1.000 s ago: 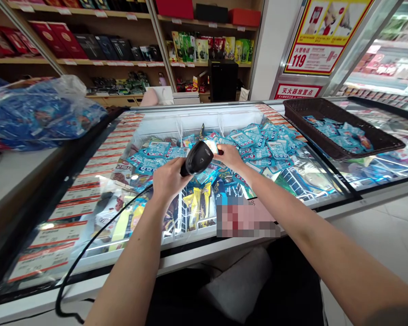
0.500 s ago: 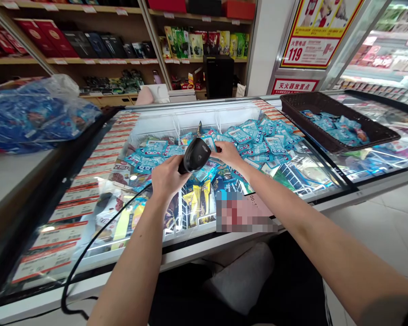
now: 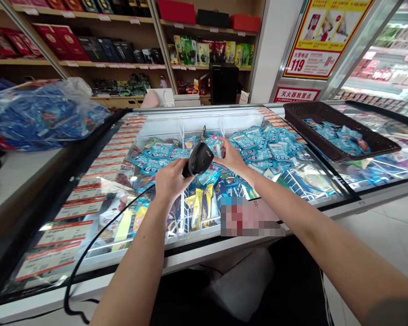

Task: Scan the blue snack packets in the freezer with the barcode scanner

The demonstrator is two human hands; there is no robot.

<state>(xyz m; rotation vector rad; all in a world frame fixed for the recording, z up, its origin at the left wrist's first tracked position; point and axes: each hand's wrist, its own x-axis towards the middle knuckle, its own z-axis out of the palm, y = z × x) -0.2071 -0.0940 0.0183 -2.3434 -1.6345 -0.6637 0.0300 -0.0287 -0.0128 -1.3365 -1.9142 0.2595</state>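
Note:
My left hand (image 3: 170,180) is wrapped round the grip of a black handheld barcode scanner (image 3: 201,159), its head tilted toward the right. A black cord (image 3: 104,226) runs from it down to the lower left. Just beyond the scanner, my right hand (image 3: 233,158) pinches a small blue snack packet (image 3: 216,150) with a white barcode panel, partly hidden by the scanner. Around both hands, piles of similar blue packets (image 3: 258,142) lie on the glass top of a chest freezer (image 3: 190,244).
A dark brown basket (image 3: 326,151) holding more blue packets stands at the right. On the left lies a clear plastic bag (image 3: 51,115) full of blue packs. A pink pad (image 3: 263,210), partly blurred out, rests by the front edge. Stocked shelves (image 3: 122,68) line the back.
The view has shifted slightly, so the whole scene sits a little lower and further right. Both hands keep hold of the scanner and packet; the right fingers have spread slightly along the packet.

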